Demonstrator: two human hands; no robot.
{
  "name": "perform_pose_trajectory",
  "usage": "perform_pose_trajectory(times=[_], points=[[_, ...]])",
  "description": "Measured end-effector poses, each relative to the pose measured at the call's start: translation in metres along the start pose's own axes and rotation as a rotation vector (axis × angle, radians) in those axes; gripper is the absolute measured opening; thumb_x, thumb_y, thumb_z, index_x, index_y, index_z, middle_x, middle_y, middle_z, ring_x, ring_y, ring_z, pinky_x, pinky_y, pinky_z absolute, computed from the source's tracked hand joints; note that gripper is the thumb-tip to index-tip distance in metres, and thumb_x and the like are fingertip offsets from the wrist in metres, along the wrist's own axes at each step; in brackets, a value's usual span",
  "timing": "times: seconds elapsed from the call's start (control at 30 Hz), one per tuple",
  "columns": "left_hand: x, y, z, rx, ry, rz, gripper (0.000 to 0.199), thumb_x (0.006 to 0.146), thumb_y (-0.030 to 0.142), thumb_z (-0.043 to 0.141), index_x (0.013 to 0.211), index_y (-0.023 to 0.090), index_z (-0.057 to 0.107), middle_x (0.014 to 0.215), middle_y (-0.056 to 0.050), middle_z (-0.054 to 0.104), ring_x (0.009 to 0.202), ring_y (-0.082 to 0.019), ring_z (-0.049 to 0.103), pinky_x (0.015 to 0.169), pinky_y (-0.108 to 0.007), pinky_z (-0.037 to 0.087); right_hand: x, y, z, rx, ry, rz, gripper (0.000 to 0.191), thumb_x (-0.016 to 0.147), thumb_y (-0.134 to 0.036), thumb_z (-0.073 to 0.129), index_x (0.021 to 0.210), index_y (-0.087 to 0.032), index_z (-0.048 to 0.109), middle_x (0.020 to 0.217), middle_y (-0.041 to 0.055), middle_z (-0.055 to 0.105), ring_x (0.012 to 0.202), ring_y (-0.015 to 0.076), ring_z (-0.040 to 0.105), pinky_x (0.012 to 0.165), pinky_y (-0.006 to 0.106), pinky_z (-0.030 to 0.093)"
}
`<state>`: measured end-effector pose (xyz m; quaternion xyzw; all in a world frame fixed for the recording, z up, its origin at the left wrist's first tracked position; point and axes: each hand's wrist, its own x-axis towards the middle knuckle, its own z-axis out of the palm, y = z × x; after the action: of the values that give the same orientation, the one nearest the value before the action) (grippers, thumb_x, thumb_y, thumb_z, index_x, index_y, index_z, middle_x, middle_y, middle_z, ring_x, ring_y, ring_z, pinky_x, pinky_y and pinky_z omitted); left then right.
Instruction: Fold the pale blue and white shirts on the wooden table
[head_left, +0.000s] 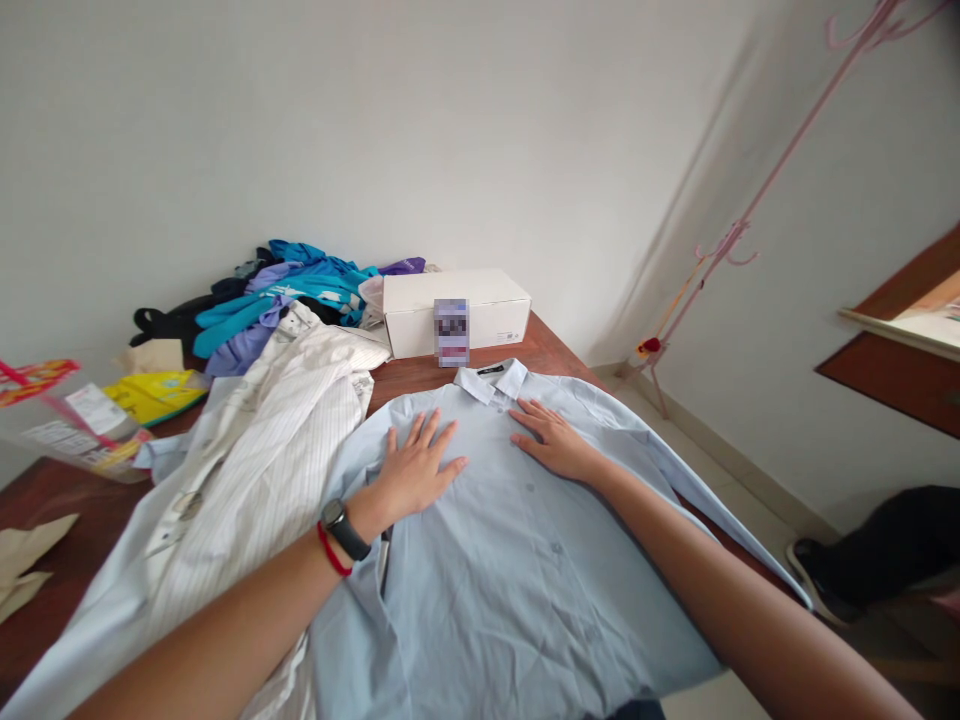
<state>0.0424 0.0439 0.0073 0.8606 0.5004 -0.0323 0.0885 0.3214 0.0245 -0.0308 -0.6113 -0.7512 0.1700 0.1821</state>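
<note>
A light blue long-sleeved button-up shirt [480,560] lies spread face up on the wooden table, its collar toward the wall. My left hand [420,468] rests flat on the left chest of the shirt as I see it, fingers spread. A dark watch and a red cord are on that wrist. My right hand [553,440] lies flat on the other side of the chest, just below the collar, fingers stretched out. Neither hand grips anything. The sleeve on the right hangs along the table's edge. Beside the shirt on the left lies a cream striped garment [259,480].
A white box [454,300] stands at the back, with a small blurred packet [451,333] before it. A heap of clothes [292,285] lies back left, near a yellow packet [154,397] and a plastic cup [75,430]. A pink coat stand [731,240] is at right; a person's shoe [817,580] shows below.
</note>
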Motion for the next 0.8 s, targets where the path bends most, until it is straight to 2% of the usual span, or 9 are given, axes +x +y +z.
perform_pose_trajectory(times=[0.23,0.5,0.8], points=[[-0.001,0.0003,-0.0014,0.002,0.0,0.01,0.067,0.103,0.057,0.036,0.161,0.024,0.029,0.169,-0.01,0.011,0.156,-0.036,0.011,0.118,-0.071,0.014,0.0,0.0029,0.0009,0.018,0.023,-0.021,0.059,0.1,-0.056,0.047,0.152,-0.028,0.047,0.165,0.0054,0.029,0.154,0.0308,0.022,0.125,0.055,0.02],[0.0,-0.0012,0.0013,-0.001,0.031,0.018,0.066,0.102,0.057,0.037,0.16,0.025,0.032,0.169,-0.01,0.015,0.155,-0.038,0.014,0.117,-0.072,0.016,0.0,0.0038,0.0003,0.021,0.021,-0.028,0.058,0.1,-0.054,0.047,0.151,-0.027,0.048,0.165,0.0057,0.03,0.154,0.0303,0.022,0.125,0.054,0.02],[-0.0002,-0.0014,0.001,-0.003,0.014,0.014,0.066,0.103,0.057,0.036,0.161,0.026,0.03,0.169,-0.009,0.012,0.155,-0.037,0.012,0.118,-0.071,0.014,-0.0001,0.0046,0.0,0.012,0.014,-0.034,0.06,0.1,-0.055,0.046,0.152,-0.026,0.047,0.165,0.0066,0.03,0.154,0.03,0.022,0.125,0.053,0.021]])
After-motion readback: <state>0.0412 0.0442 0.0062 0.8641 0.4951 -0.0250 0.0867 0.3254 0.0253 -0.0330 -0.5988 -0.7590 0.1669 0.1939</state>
